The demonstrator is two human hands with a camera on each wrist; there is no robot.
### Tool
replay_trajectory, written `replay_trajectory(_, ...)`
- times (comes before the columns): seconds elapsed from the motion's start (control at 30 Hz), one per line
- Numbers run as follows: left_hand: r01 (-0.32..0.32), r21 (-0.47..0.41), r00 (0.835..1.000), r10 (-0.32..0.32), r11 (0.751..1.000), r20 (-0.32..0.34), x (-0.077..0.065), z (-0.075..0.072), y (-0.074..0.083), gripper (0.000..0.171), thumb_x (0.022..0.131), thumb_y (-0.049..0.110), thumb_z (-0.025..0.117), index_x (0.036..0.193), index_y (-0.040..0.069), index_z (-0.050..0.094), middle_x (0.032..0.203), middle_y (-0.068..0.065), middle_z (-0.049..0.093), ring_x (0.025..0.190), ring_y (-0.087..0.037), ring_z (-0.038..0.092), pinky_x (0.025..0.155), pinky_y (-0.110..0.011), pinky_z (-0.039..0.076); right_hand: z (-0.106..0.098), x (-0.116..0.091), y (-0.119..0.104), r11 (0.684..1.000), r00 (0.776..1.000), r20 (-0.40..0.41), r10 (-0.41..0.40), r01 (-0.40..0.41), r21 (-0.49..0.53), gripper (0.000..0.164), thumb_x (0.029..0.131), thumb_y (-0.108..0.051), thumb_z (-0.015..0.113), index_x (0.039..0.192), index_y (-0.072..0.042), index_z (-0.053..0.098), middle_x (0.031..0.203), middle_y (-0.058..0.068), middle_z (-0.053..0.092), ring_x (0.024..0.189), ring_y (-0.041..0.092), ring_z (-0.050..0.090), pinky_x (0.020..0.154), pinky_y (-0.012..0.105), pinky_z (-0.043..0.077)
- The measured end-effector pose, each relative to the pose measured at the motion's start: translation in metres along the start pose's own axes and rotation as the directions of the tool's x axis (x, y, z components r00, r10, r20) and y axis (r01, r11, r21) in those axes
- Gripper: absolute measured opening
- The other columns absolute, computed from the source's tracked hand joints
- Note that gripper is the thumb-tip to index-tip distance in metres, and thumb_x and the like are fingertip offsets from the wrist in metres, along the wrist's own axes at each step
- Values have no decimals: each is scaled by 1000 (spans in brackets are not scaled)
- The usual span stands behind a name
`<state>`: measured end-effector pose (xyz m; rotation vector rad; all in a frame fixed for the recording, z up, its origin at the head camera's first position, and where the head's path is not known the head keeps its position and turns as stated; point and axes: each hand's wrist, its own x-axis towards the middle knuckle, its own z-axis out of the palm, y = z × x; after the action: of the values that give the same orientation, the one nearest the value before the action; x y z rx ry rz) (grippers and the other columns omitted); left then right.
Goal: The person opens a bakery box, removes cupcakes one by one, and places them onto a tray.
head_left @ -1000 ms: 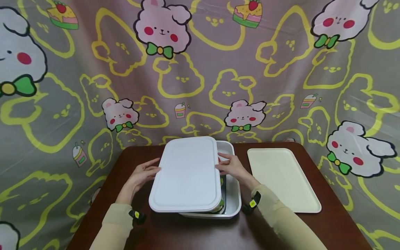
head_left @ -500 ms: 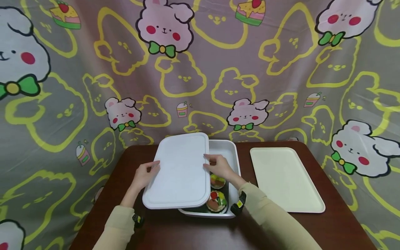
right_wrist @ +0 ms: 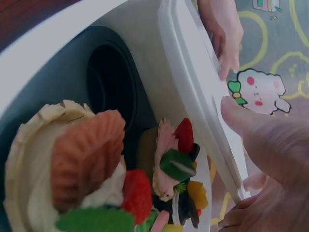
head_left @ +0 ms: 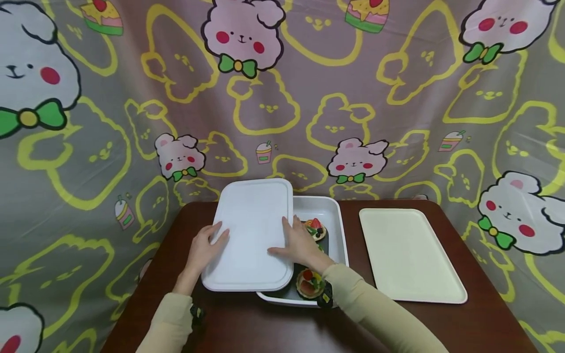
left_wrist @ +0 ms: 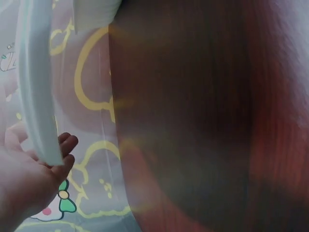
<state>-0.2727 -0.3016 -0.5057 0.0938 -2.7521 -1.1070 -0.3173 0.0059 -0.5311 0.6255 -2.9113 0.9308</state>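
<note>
the left hand [head_left: 204,250] grips the white lid's [head_left: 251,230] left edge, fingers [head_left: 218,235] curled over the rim to steady it. between both hands the lid hangs level, half off the white container [head_left: 337,230]. the right hand [head_left: 300,245] holds its right edge; beyond its fingers lie fruit tarts [head_left: 311,283], then a cream tray [head_left: 410,255] on the surface [head_left: 265,328].

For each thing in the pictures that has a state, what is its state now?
white lid: off its seat, covering only the left part of the box.
white box: partly open, fruit tarts visible inside.
cream tray: flat on the table.
left hand: holds the lid's left edge.
right hand: holds its right edge.
</note>
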Motion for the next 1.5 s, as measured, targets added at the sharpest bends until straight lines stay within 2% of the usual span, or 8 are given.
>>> replay_trajectory(0.13,3,38,999,-5,999,39,1,-6,-4,74,106,46,72,165,7,50,171,-32,41,159,-51,41,131,-67,36,-2,2,-10,998,999,-32,-14,12,-59,122,81,-74,86,166,1,41,165,45,40,154,59,45,122,67,48)
replay_trajectory(0.33,-9,80,996,2,997,88,0,-17,-16,86,100,49,77,170,12,43,180,-29,25,166,-52,29,133,-70,30,-26,-6,-47,997,999,36,15,-13,-79,117,83,-61,92,165,5,42,165,46,38,156,60,41,128,65,43)
replay_trajectory(0.57,-29,94,994,19,995,103,-4,-32,-34,92,98,51,79,172,13,39,183,-25,21,169,-52,20,133,-74,24,-9,-1,-53,988,999,17,-50,52,-147,122,82,-77,83,165,2,42,166,42,42,158,55,43,120,68,50)
replay_trajectory(0.73,7,75,996,-14,997,89,-4,-49,-42,89,101,50,77,172,14,39,183,-25,20,169,-52,19,134,-74,22,-8,-3,-81,979,998,62,-34,46,-200,118,86,-70,85,166,3,41,166,41,42,159,52,43,129,56,45)
replay_trajectory(0.93,48,61,994,-54,997,98,-2,-67,-51,87,102,48,77,171,12,38,182,-26,21,169,-52,19,135,-72,22,6,-1,-104,929,997,81,-18,46,-366,118,89,-80,73,170,-3,36,170,36,41,163,46,41,135,50,39)
replay_trajectory(1.17,121,-24,984,-116,992,135,-8,-73,-68,81,107,44,71,172,10,36,182,-27,18,169,-51,17,136,-69,23,30,1,-109,873,995,89,-35,74,-482,118,89,-85,69,171,-6,38,169,33,44,162,40,44,134,46,40)
replay_trajectory(1.33,196,6,964,-194,981,183,-18,-68,-82,86,106,49,72,174,13,33,184,-26,14,170,-50,14,136,-68,24,47,-5,-106,844,991,123,-51,108,-526,118,86,-87,70,169,-9,41,167,29,50,160,36,49,132,43,43)
replay_trajectory(1.5,197,59,961,-205,979,187,-17,-68,-89,90,104,50,73,174,12,31,182,-30,16,169,-52,16,134,-71,26,52,-2,-107,794,988,136,-79,145,-590,119,83,-89,71,170,-13,42,167,26,51,159,35,50,133,40,41)
